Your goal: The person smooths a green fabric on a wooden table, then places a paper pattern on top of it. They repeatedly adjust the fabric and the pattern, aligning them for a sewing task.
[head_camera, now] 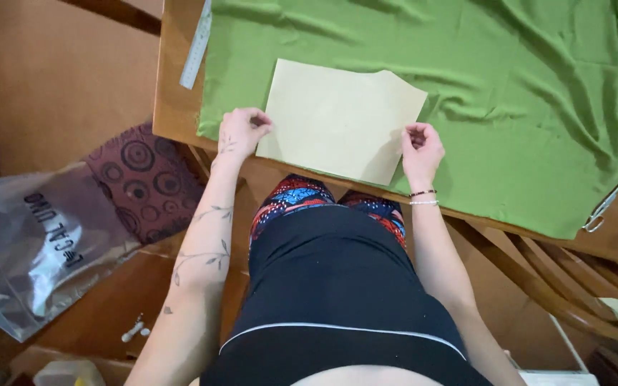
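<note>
A pale yellow paper pattern piece [341, 118] lies flat on a green cloth [523, 93] spread over a wooden table [173, 107]. My left hand [241, 132] pinches the paper's near left edge, fingers curled onto it. My right hand [420, 150] grips the paper's near right corner. Both hands rest on the cloth near the table's front edge.
A clear ruler [196, 46] lies on the bare wood left of the cloth. Scissors [609, 200] sit at the table's right edge. A clear plastic bag [30, 243] and a patterned maroon cushion [144, 179] lie on the floor at left.
</note>
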